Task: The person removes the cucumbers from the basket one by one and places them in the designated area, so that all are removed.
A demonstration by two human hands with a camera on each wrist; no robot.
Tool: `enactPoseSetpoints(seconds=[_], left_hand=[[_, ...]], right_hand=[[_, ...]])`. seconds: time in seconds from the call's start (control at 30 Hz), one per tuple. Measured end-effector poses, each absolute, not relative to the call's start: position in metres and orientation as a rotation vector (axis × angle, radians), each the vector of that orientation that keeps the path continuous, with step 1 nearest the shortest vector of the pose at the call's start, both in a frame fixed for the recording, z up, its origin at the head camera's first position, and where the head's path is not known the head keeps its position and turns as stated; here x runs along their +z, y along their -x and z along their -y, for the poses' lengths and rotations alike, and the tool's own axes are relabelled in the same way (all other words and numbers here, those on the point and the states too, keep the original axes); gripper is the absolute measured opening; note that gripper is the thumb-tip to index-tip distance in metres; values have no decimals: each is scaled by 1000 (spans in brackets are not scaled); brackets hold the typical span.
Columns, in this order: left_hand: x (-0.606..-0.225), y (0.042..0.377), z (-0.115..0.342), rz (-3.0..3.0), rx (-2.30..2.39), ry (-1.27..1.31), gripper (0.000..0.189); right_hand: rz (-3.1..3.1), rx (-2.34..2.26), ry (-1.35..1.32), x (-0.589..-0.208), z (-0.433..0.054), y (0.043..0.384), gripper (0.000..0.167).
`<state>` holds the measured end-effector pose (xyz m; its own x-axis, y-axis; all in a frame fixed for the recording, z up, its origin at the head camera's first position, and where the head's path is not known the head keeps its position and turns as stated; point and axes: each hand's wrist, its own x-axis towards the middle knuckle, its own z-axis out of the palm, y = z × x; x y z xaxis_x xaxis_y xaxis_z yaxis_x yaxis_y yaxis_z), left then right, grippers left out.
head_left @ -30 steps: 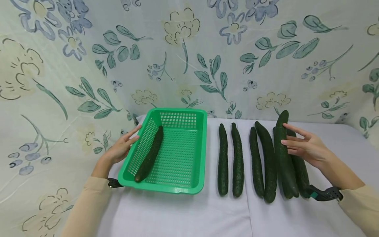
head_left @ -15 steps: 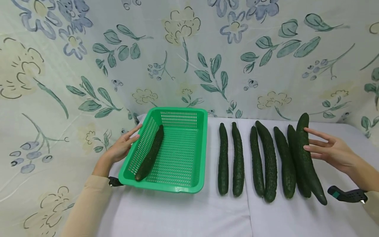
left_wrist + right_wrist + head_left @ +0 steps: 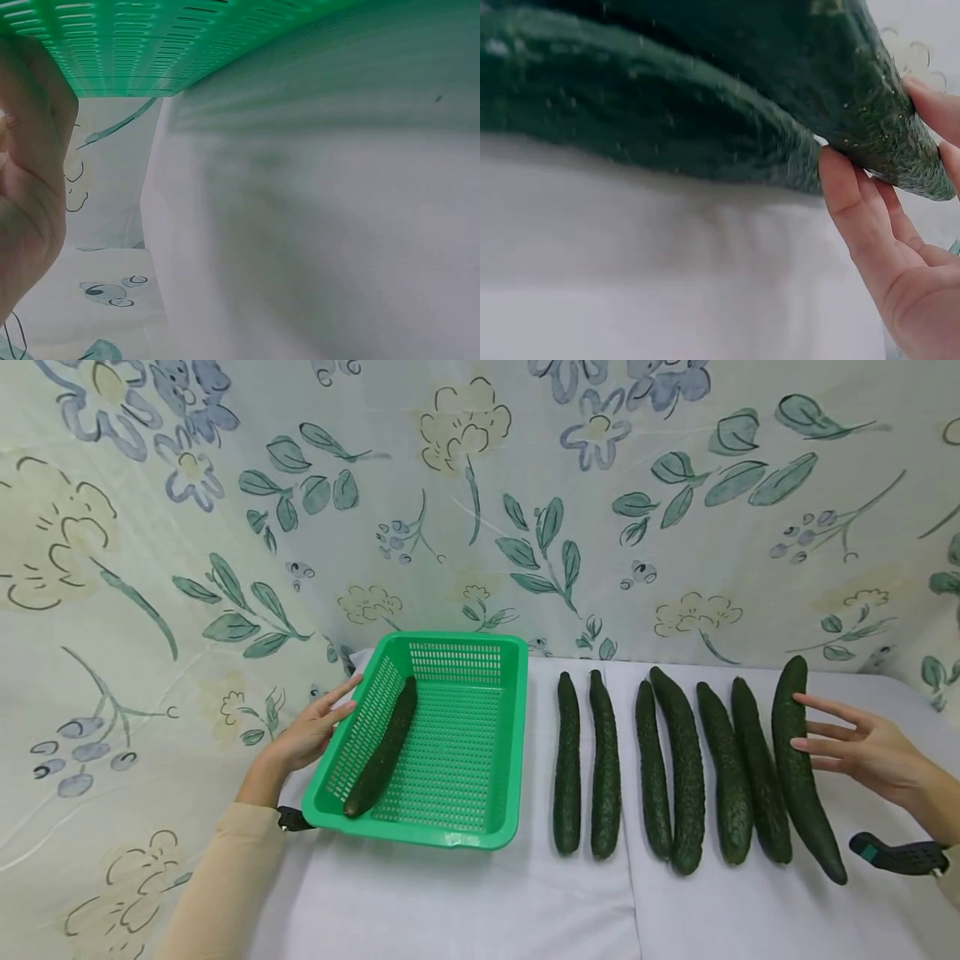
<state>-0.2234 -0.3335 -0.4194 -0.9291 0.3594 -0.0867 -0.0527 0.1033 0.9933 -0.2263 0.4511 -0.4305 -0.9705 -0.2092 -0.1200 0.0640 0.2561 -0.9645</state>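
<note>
My right hand [image 3: 870,752] pinches a long dark green cucumber [image 3: 797,760] between thumb and fingers at the right end of a row. In the right wrist view, fingertips [image 3: 838,176] touch one side of the held cucumber [image 3: 870,105], and another cucumber [image 3: 652,112] lies close beside it. My left hand [image 3: 309,735] rests with extended fingers against the left rim of a green plastic basket [image 3: 513,752]. Inside, along the basket's left wall, lies one cucumber [image 3: 384,752]. The left wrist view shows the hand [image 3: 34,172] beside the basket's slotted wall [image 3: 135,45]; its fingertips are hidden there.
Several cucumbers stand in a row right of the basket, from the leftmost cucumber [image 3: 567,768] to the cucumber [image 3: 761,768] beside the held one. A white cloth [image 3: 465,902] covers the table. Behind it hangs a flowered curtain [image 3: 420,552].
My right hand has carried the cucumber rightward, from above the other cucumbers to the right end of the row, uncovering those beneath. The left hand and basket have stayed in place.
</note>
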Motion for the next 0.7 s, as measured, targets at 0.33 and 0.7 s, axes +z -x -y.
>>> enactPoseSetpoints(seconds=[0.33, 0.7], left_hand=[[-419, 224, 333, -2053, 1907, -317, 59], [-419, 223, 333, -2059, 1908, -310, 59]], right_hand=[[-2469, -1570, 85, -441, -462, 232, 83], [-2546, -1443, 73, -452, -472, 234, 85]])
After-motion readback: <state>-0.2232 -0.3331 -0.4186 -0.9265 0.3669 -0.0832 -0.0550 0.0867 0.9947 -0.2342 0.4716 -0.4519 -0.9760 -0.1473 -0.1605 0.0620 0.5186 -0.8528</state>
